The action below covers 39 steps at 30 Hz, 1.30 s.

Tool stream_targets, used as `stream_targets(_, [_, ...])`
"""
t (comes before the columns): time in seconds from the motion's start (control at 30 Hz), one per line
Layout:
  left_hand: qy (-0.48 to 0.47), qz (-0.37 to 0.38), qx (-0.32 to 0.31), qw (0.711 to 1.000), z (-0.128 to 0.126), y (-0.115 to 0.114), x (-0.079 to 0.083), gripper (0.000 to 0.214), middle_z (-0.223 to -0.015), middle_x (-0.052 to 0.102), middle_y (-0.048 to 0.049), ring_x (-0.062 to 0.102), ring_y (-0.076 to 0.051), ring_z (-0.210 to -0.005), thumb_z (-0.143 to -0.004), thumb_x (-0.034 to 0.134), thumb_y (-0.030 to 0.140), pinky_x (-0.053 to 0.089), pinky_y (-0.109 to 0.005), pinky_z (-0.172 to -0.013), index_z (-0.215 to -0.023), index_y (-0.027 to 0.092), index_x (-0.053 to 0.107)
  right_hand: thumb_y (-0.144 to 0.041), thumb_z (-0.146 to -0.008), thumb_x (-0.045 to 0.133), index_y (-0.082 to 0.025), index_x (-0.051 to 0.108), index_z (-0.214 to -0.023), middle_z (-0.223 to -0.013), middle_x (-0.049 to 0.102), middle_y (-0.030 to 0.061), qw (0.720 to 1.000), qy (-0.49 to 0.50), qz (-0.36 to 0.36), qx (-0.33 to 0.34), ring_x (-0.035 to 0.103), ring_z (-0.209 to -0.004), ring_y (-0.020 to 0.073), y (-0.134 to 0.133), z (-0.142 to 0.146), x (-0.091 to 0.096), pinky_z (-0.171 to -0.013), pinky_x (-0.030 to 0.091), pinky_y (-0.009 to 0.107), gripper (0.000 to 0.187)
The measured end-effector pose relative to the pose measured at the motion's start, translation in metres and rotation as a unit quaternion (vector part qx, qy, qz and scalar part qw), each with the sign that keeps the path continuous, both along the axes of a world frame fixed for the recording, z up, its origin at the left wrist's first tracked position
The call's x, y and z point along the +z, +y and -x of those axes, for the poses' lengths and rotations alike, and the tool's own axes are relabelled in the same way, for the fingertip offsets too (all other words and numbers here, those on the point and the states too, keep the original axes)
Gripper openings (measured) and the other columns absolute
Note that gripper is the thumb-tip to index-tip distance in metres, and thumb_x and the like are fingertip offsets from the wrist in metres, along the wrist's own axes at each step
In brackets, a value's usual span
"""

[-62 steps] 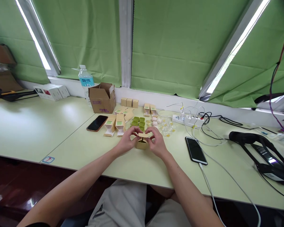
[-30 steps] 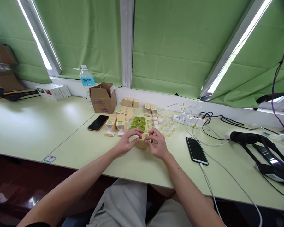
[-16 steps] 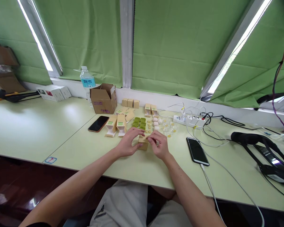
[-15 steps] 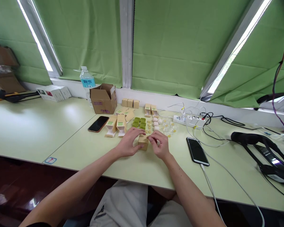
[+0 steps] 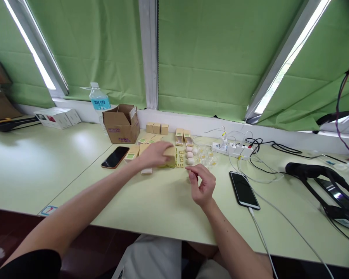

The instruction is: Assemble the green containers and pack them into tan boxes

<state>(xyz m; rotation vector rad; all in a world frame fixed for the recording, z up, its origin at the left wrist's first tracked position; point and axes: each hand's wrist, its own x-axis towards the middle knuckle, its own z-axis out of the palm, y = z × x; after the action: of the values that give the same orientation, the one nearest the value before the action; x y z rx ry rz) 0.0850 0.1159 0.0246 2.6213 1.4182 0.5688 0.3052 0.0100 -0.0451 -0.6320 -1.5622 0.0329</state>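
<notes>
My left hand grips a small brown cardboard box and carries it above the green square pieces, which it mostly covers. My right hand hovers over the table, its fingers curled with thumb and fingertips close together; whether anything tiny is pinched there I cannot make out. Small yellow pieces stand in short rows beyond it. Next to them are several pale pink and white rounded pieces and clear plastic pieces. Open cardboard boxes with green labels lie partly behind my left arm.
Three closed small boxes line the wall, near two open ones. A larger carton, a water bottle and a phone are on the left. Rightward are a charging phone, a power strip, cables and a black headset.
My left hand has lifted the small box off the table and moved it forward and slightly left. My right hand has come away from the box and stays nearer to me.
</notes>
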Motion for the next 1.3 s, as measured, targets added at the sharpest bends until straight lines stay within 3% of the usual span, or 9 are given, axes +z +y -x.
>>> stream_targets(0.13, [0.054, -0.044, 0.117, 0.991, 0.013, 0.081, 0.042, 0.058, -0.144, 0.073, -0.0145, 0.071, -0.035, -0.128, -0.091, 0.074, 0.024, 0.057, -0.043, -0.11, -0.148, 0.018, 0.064, -0.018, -0.104, 0.059, -0.021, 0.078, -0.109, -0.071, 0.061, 0.0012, 1.0, -0.009, -0.009, 0.0, 0.053, -0.059, 0.0164, -0.003, 0.003, 0.003, -0.053, 0.042, 0.03, 0.02])
stream_targets(0.23, [0.116, -0.084, 0.2, 0.969, 0.026, 0.136, 0.055, 0.058, -0.144, 0.069, -0.0202, 0.068, -0.038, -0.131, -0.094, 0.072, 0.027, 0.055, -0.045, -0.111, -0.149, 0.016, 0.06, -0.014, -0.102, 0.059, -0.021, 0.077, -0.113, -0.072, 0.062, 0.0011, 1.0, -0.013, -0.019, 0.006, 0.053, -0.059, 0.0158, -0.004, 0.004, 0.004, -0.053, 0.042, 0.029, 0.022])
stream_targets(0.33, [0.171, -0.067, 0.261, 0.948, 0.039, 0.176, 0.05, 0.056, -0.149, 0.063, -0.0265, 0.066, -0.042, -0.135, -0.1, 0.066, 0.035, 0.053, -0.05, -0.112, -0.15, 0.013, 0.058, -0.012, -0.1, 0.059, -0.021, 0.076, -0.116, -0.074, 0.064, 0.0022, 0.999, -0.026, -0.021, 0.002, 0.056, -0.061, 0.0166, -0.006, 0.004, 0.004, -0.054, 0.042, 0.03, 0.025])
stream_targets(0.47, [0.193, -0.032, 0.285, 0.938, 0.051, 0.207, 0.027, 0.056, -0.146, 0.064, -0.0307, 0.066, -0.044, -0.132, -0.1, 0.062, 0.04, 0.056, -0.053, -0.105, -0.148, 0.011, 0.061, -0.012, -0.098, 0.059, -0.021, 0.075, -0.121, -0.077, 0.068, 0.004, 0.999, -0.038, -0.029, -0.012, 0.06, -0.061, 0.018, -0.009, 0.005, 0.005, -0.054, 0.045, 0.031, 0.03])
stream_targets(0.6, [0.199, 0.0, 0.295, 0.935, 0.058, 0.226, 0.005, 0.056, -0.147, 0.064, -0.0321, 0.066, -0.045, -0.132, -0.098, 0.064, 0.041, 0.058, -0.053, -0.102, -0.145, 0.011, 0.067, -0.012, -0.095, 0.059, -0.021, 0.073, -0.125, -0.08, 0.071, 0.0047, 0.998, -0.049, -0.031, -0.016, 0.067, -0.064, 0.0201, -0.015, 0.006, 0.007, -0.057, 0.05, 0.034, 0.034])
stream_targets(0.77, [0.192, 0.029, 0.291, 0.937, 0.064, 0.24, -0.01, 0.053, -0.145, 0.068, -0.0293, 0.071, -0.043, -0.128, -0.094, 0.068, 0.037, 0.06, -0.05, -0.099, -0.143, 0.018, 0.071, -0.015, -0.094, 0.06, -0.023, 0.073, -0.126, -0.085, 0.076, 0.006, 0.996, -0.073, -0.028, -0.038, 0.073, -0.068, 0.0232, -0.019, 0.009, 0.007, -0.062, 0.057, 0.038, 0.036])
stream_targets(1.0, [0.185, -0.016, 0.305, 0.934, 0.062, 0.239, -0.019, 0.059, -0.145, 0.064, -0.0331, 0.067, -0.044, -0.13, -0.099, 0.059, 0.035, 0.055, -0.053, -0.104, -0.152, 0.011, 0.059, -0.017, -0.096, 0.058, -0.023, 0.072, -0.128, -0.085, 0.077, 0.0066, 0.995, -0.083, -0.03, -0.045, 0.074, -0.069, 0.0242, -0.022, 0.009, 0.007, -0.061, 0.057, 0.039, 0.035])
stream_targets(1.13, [0.196, -0.038, 0.262, 0.944, 0.062, 0.235, -0.021, 0.05, -0.15, 0.061, -0.0268, 0.061, -0.042, -0.138, -0.099, 0.058, 0.031, 0.046, -0.054, -0.117, -0.146, 0.018, 0.068, -0.018, -0.096, 0.058, -0.023, 0.072, -0.128, -0.084, 0.077, 0.0066, 0.995, -0.088, -0.029, -0.046, 0.074, -0.07, 0.0252, -0.023, 0.01, 0.008, -0.062, 0.058, 0.04, 0.035])
stream_targets(1.3, [0.204, -0.011, 0.245, 0.948, 0.063, 0.235, -0.023, 0.046, -0.14, 0.067, -0.0268, 0.061, -0.043, -0.134, -0.096, 0.063, 0.036, 0.053, -0.052, -0.107, -0.135, 0.017, 0.077, -0.019, -0.097, 0.058, -0.023, 0.072, -0.127, -0.083, 0.076, 0.0066, 0.994, -0.092, -0.038, -0.047, 0.074, -0.069, 0.025, -0.023, 0.01, 0.006, -0.061, 0.057, 0.04, 0.034])
